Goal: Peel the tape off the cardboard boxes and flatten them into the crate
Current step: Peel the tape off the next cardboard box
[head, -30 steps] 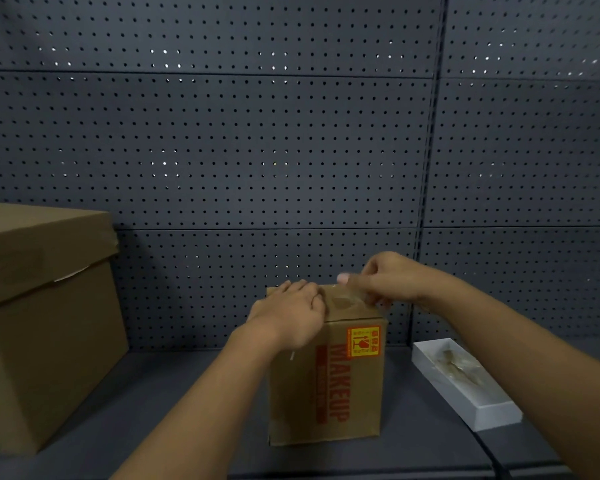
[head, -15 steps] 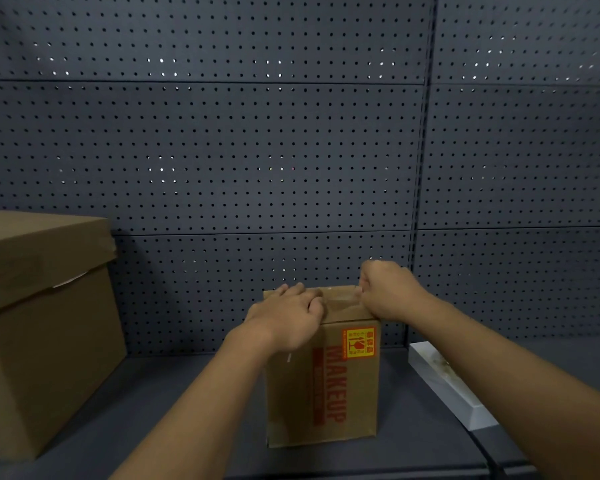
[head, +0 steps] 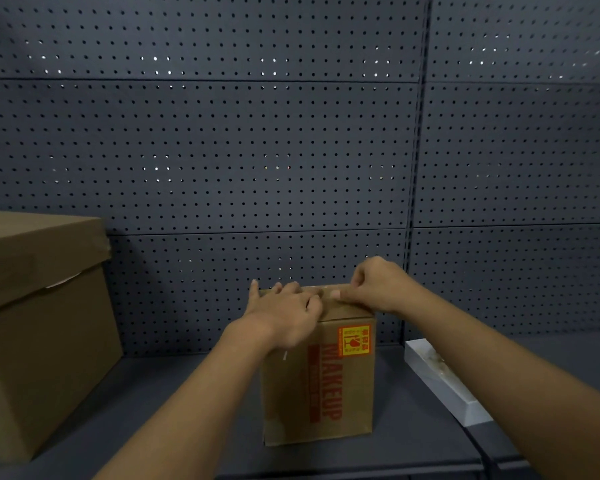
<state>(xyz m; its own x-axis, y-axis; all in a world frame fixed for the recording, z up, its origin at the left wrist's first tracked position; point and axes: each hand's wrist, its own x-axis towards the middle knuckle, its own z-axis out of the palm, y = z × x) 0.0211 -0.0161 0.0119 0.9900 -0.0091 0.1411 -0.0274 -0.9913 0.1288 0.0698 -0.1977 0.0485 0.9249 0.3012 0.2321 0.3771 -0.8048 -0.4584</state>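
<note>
**Cardboard box tape being picked loose**

Small brown cardboard box (head: 317,379) printed MAKEUP stands upright on the dark grey shelf (head: 187,393), between both forearms. Left hand (head: 284,315) lies on its top with loosely spread fingers, steadying it. Right hand (head: 374,285) pinches at the clear tape (head: 321,292) along the top seam. Peeling seems just begun; next needs a firm lift. Two boxes show, counting the large brown lidded one (head: 39,323); one white tray (head: 444,379); no crate.

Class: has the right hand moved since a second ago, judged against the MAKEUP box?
Yes. The right hand has dropped from above the MAKEUP box to its top edge.
</note>
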